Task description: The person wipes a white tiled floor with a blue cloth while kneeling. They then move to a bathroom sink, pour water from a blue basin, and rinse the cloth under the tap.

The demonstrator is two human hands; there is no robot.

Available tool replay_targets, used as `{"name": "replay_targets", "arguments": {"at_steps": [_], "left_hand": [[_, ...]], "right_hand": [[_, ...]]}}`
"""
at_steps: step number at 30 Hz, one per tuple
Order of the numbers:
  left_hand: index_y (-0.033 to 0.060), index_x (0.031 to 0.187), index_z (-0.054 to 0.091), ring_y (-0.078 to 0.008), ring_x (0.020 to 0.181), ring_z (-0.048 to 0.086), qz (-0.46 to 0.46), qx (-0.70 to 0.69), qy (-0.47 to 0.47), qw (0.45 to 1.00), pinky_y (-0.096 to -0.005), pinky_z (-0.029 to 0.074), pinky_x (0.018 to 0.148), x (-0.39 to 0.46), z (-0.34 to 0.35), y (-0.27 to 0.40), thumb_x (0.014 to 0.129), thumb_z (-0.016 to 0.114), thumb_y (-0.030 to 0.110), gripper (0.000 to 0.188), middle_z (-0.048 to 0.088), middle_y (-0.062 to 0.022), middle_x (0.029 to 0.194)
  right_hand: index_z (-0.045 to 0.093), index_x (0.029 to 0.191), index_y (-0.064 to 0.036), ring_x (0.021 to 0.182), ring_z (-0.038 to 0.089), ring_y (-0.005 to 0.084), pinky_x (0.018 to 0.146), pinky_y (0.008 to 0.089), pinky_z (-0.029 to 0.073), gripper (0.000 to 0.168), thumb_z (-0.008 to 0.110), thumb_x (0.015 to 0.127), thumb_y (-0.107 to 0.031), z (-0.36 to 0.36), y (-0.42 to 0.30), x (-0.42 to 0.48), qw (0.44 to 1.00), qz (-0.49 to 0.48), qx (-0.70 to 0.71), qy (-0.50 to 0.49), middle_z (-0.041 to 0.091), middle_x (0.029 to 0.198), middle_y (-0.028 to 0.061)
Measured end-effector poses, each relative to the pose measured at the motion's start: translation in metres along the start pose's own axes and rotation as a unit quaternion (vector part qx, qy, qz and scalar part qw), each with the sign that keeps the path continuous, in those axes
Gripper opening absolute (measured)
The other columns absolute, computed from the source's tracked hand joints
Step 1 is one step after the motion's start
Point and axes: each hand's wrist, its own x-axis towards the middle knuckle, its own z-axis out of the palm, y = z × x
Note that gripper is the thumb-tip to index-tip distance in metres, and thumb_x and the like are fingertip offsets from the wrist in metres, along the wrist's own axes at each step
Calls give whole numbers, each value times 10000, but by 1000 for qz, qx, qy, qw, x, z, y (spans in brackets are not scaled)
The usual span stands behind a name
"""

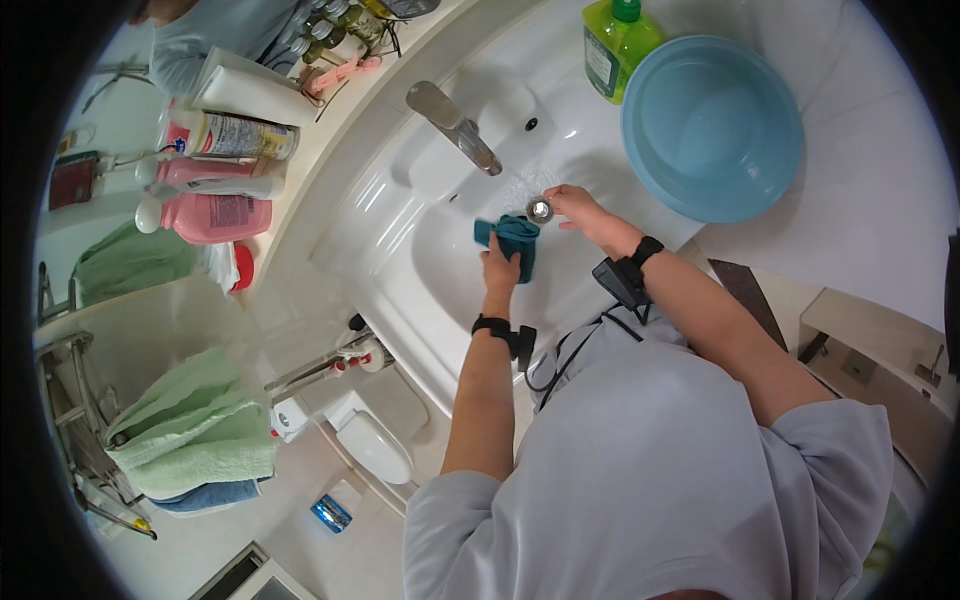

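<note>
My left hand (pixel 500 271) is on a folded teal cloth (pixel 517 238) in the white washbasin (pixel 442 277), its thumb and fingers gripping the cloth's near side. My right hand (pixel 581 211) is at the basin's bottom, fingertips at the edge of the round metal drain fitting (pixel 539 210). Whether those fingers grip the fitting or only touch it, I cannot tell. Above both hands stands a chrome faucet (pixel 457 127), and rippled water (pixel 531 187) shows on the basin floor below its spout.
A light blue plastic basin (pixel 712 127) and a green pump bottle (pixel 619 49) stand right of the washbasin. Pink bottles (pixel 225 217) and a white spray can (pixel 247 136) line the ledge under the mirror at left. A pale green towel (pixel 199 427) hangs near the toilet (pixel 375 446).
</note>
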Motion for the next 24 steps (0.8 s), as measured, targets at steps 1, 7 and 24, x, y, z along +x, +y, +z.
{"name": "replay_targets", "arguments": {"at_steps": [1,7,24], "left_hand": [[33,1190,576,-420,962,597,-11,-22,-15,1000,-456,463,895,-1,7,0,818,598,303,460,645,-222,994],[-26,942,617,-408,845,593,11,-193,-58,979,-428,467,757,29,-21,90,826,545,220,282,631,-235,883],[30,1379,421,-229,1092,547,116,-301,1,946,-316,412,948,54,-57,153,977,463,311,492,561,-154,1236]], "right_hand": [[540,1244,-130,1105,492,233,841,455,468,415,522,854,-270,6,0,-3,1000,12,-14,-9,528,1200,59],[496,1288,-163,1221,393,345,819,601,430,510,561,867,-444,-1,-10,-11,975,172,134,49,435,1350,79],[591,936,-99,851,592,226,777,392,493,326,504,931,-413,34,-60,32,882,23,446,-150,612,902,75]]}}
